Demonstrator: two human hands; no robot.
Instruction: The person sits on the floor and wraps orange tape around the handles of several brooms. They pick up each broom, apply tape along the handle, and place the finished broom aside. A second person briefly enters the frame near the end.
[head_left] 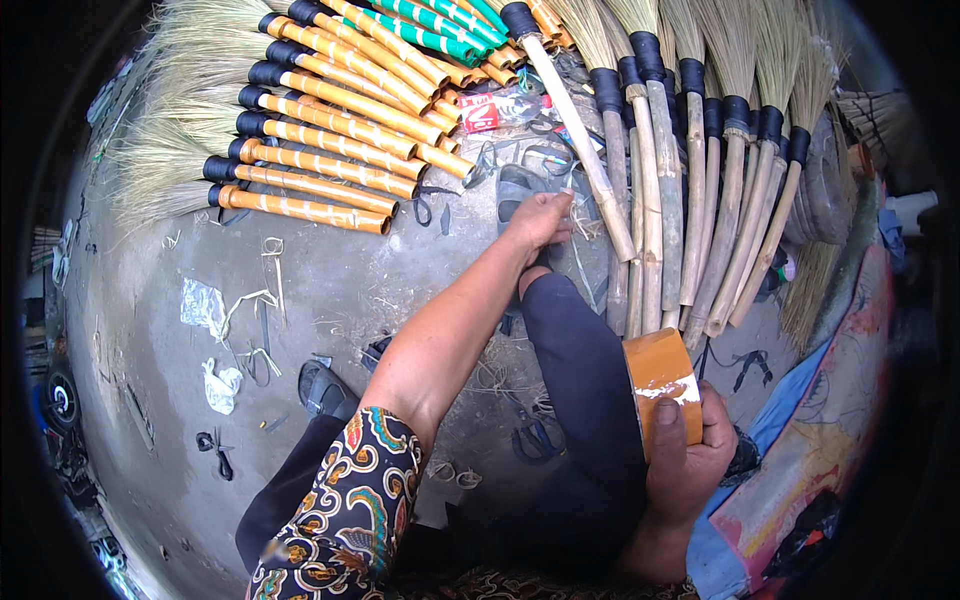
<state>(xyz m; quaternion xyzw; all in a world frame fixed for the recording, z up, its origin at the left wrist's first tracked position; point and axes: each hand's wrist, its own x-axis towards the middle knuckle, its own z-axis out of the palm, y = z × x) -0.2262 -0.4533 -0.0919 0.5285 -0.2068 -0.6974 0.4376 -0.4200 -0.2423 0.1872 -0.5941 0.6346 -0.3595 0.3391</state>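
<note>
My right hand [690, 455] grips a wide roll of orange-brown tape [655, 365] at the lower right, thumb on its outer face. My left arm stretches forward past my raised knee, and my left hand [543, 222] is closed with the fingertips together; what they pinch is too small to make out. Just right of it lie several grass brooms with bare bamboo handles [650, 180] and black-bound necks. One bare-handled broom [575, 130] slants across the others, close to my left hand. At the upper left are several brooms with orange-wrapped handles [330, 155].
Green-wrapped handles [430, 35] lie at the top, near a plastic bottle with a red label [500, 112]. Blue-handled scissors [540, 440] rest on the ground between my legs. White plastic scraps [203, 305] and black scissors [218, 455] lie at the left. A colourful cloth [810, 420] lies at the right.
</note>
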